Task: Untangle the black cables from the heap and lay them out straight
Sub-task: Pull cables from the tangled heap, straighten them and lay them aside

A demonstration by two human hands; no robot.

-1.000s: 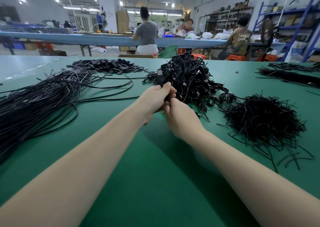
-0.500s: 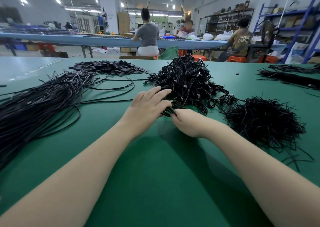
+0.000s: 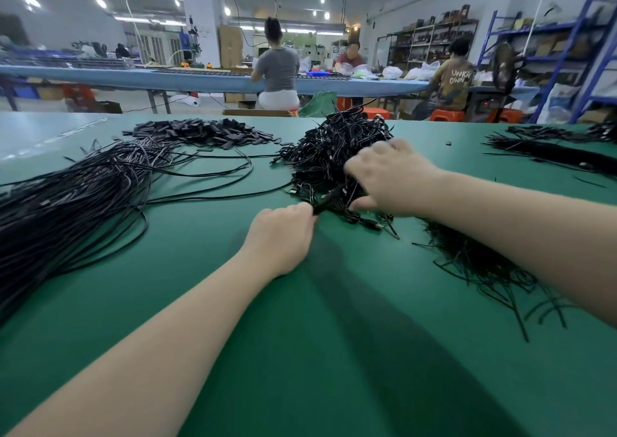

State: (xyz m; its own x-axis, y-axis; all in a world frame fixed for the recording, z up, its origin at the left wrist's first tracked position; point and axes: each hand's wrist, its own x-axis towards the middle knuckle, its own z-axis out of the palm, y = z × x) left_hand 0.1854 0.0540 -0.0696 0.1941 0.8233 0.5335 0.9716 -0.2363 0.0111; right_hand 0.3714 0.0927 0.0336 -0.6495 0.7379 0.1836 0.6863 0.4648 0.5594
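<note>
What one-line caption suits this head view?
Left hand pinches a cable end while the blurred right hand spreads over the tangled black heap.

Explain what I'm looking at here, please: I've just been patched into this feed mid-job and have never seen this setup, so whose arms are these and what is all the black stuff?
There is no machine here. A person wears a camera on the head, looking forward and down, so the two bare arms are that person's own. They work at a green-covered table. In the middle lies the tangled heap of thin black cables. The left hand pinches a black cable bundle at the heap's near edge. The right hand is over the heap, motion-blurred, so whether it grips anything is unclear. At the left lies the bundle of long straightened black cables. Behind it is a pile of small flat black pieces. At the right lies a mound of short black strands. Other workers sit at a far bench.
</note>
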